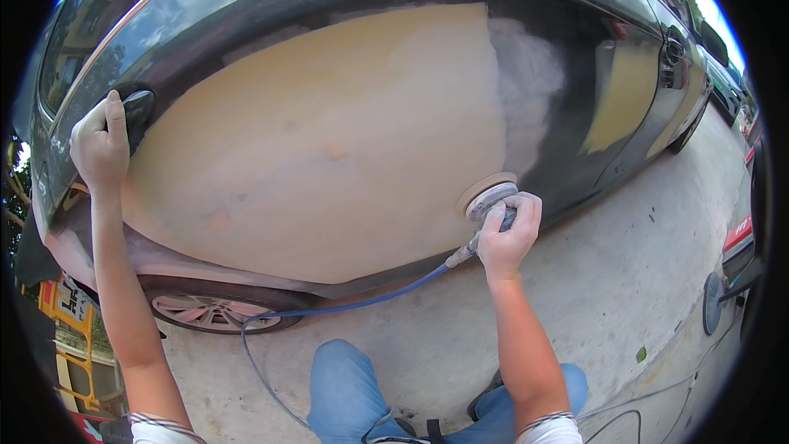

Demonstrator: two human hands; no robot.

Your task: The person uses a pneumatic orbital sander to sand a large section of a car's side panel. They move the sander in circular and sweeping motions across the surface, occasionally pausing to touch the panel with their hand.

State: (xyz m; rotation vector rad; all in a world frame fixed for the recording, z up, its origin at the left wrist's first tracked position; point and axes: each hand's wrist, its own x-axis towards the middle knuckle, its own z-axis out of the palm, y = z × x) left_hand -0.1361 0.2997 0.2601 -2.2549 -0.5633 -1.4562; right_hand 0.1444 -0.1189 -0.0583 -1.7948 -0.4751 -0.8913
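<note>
A car door panel [329, 148] fills the middle, mostly coated in dusty beige filler, with grey-white and dark areas to the right. My left hand [100, 138] is closed on a dark door handle [140, 113] at the upper left. My right hand [511, 230] grips a round pneumatic sander [486, 200], its pad against the lower right of the beige area. A blue air hose [370, 299] runs from the sander down to the left, across the front of a wheel [209, 311].
My jeans-clad knees [343, 374] are on the concrete ground [625, 263]. A yellow barrier [74, 329] stands at the lower left. A round-based stand [713, 302], cables and red-marked objects line the right edge. More of the car, with another filler patch [620, 94], extends rightward.
</note>
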